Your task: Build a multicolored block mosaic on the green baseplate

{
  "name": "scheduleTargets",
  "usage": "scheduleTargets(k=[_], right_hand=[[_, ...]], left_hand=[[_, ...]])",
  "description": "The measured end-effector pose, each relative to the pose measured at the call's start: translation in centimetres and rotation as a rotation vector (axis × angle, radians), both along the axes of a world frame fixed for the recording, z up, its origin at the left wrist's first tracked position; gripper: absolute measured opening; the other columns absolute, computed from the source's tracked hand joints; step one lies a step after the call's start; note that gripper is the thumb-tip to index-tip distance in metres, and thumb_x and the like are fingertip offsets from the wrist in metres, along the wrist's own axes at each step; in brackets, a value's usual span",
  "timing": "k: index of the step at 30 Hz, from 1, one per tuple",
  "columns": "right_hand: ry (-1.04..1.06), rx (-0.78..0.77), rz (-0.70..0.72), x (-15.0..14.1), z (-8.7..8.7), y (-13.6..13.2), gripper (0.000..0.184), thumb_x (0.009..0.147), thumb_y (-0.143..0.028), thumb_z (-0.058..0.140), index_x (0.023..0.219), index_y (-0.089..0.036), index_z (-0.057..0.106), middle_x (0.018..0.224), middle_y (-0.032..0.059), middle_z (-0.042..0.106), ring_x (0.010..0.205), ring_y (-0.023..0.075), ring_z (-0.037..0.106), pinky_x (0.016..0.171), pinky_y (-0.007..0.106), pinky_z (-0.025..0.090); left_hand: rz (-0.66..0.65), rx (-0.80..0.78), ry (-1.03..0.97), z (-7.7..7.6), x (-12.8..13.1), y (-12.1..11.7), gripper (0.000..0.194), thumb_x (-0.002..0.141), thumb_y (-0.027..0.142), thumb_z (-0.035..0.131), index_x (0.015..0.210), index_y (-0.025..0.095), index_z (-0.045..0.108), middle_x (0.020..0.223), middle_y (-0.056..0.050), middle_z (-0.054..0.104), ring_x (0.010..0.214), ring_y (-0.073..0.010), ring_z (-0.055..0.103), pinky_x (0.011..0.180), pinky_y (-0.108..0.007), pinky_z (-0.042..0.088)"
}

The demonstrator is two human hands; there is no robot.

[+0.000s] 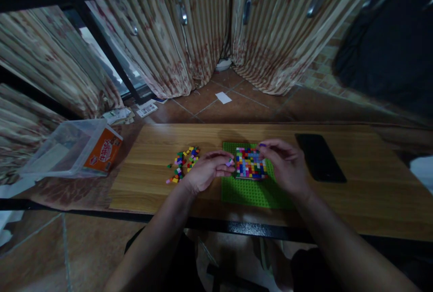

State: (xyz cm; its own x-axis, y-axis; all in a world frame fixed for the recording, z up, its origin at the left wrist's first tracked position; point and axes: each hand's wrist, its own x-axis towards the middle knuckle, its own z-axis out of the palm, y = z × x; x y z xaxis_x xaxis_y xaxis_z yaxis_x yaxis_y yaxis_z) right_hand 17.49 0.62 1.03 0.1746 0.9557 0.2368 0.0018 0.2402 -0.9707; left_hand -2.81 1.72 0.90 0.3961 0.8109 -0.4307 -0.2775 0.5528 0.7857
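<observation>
One left hand (208, 171) and one right hand (287, 162), apart, pinch small boxy bricks (229, 162) over a studded green baseplate (248, 196)

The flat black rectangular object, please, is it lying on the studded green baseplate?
No, the black object lies on the brown wooden table, right of the baseplate.

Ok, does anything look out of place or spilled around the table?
Perhaps: a white paper lies loose on the floor beyond the table, as if dropped. The loose bricks left of the green board are scattered, but on the table.
</observation>
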Motion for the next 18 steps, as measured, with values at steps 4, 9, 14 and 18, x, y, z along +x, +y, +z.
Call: scheduleTargets(k=[4, 9, 14, 18], right_hand=[[0.246, -0.058, -0.022, 1.0, 0.1, 0.9, 0.005, 0.071, -0.025, 0.075, 0.076, -0.025, 0.073, 0.071, -0.0027, 0.069, 0.059, 0.0097, 0.058, 0.06, 0.026, 0.048], [0.288, -0.149, -0.077, 2.0, -0.2, 1.2, 0.013, 0.067, -0.028, 0.08, 0.077, -0.024, 0.073, 0.077, -0.0003, 0.071, 0.061, 0.0111, 0.061, 0.06, 0.028, 0.054], [0.204, -0.133, -0.069, 2.6, -0.9, 1.3, 0.014, 0.07, -0.03, 0.079, 0.081, -0.024, 0.072, 0.08, 0.001, 0.072, 0.064, 0.0128, 0.064, 0.062, 0.031, 0.057], [0.21, -0.152, -0.078, 2.6, -1.0, 1.4, 0.016, 0.067, -0.03, 0.081, 0.078, -0.023, 0.071, 0.077, 0.0002, 0.07, 0.062, 0.012, 0.063, 0.059, 0.029, 0.056]], left_hand=[[0.027, -0.007, -0.006, 0.0, 0.2, 0.0, 0.012, 0.08, 0.014, 0.064, 0.09, 0.01, 0.069, 0.072, -0.004, 0.07, 0.062, -0.0112, 0.067, 0.064, -0.023, 0.055], [0.038, 0.015, -0.051, -0.2, 0.5, -0.2, 0.015, 0.08, 0.013, 0.066, 0.094, 0.009, 0.07, 0.072, -0.006, 0.071, 0.066, -0.0124, 0.068, 0.068, -0.024, 0.056], [0.034, 0.037, -0.027, -0.4, 0.6, -0.2, 0.023, 0.075, 0.012, 0.073, 0.098, 0.009, 0.069, 0.077, -0.007, 0.072, 0.071, -0.0133, 0.069, 0.072, -0.026, 0.056], [0.016, 0.102, 0.001, -0.7, 0.6, -0.2, 0.025, 0.072, 0.018, 0.077, 0.094, 0.01, 0.067, 0.079, -0.006, 0.071, 0.072, -0.0143, 0.069, 0.073, -0.028, 0.056]])
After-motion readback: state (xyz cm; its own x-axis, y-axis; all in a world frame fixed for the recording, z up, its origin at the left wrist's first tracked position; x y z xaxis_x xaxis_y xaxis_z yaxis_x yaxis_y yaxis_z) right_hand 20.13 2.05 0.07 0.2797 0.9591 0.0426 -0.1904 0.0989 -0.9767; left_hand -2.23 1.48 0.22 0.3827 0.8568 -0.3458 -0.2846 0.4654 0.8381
